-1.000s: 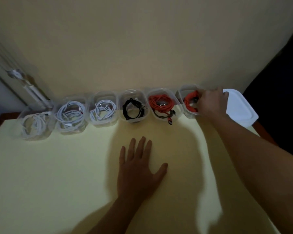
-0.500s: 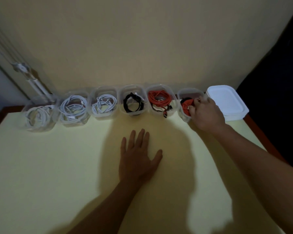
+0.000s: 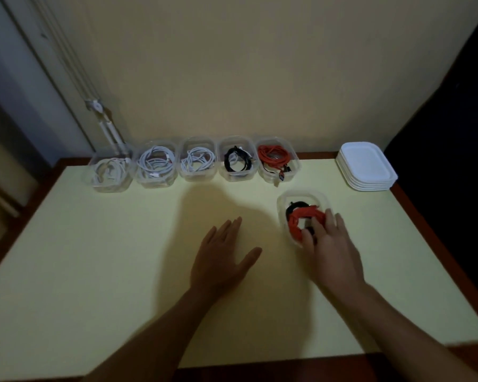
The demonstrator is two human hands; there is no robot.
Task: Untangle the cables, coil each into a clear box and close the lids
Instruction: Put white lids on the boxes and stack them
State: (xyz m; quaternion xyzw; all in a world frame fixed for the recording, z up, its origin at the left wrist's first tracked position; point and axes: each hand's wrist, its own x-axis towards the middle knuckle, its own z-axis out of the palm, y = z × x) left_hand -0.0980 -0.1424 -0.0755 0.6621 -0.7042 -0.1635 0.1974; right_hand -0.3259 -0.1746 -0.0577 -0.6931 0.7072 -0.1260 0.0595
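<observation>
Gripping the red cable coil point(image 3: 305, 214), thumb inside its loop and fingers curled over it, the right hand point(image 3: 331, 252) reaches into a lidless clear box point(image 3: 281, 208) that sits left of the stack of white lids point(image 3: 367, 166) and nearer the person. A black cable point(image 3: 297, 204) shares the box. The left hand point(image 3: 221, 260) rests flat, fingers straight, on the yellow table point(image 3: 94, 271) farther left. Five open cable-filled boxes point(image 3: 196, 176) line the wall point(image 3: 232, 64) left of the stack.

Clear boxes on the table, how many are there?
6. Five boxes stand in a row at the table's far edge; the sixth box sits nearer, the right hand gripping its red cable. None seems hidden.
</observation>
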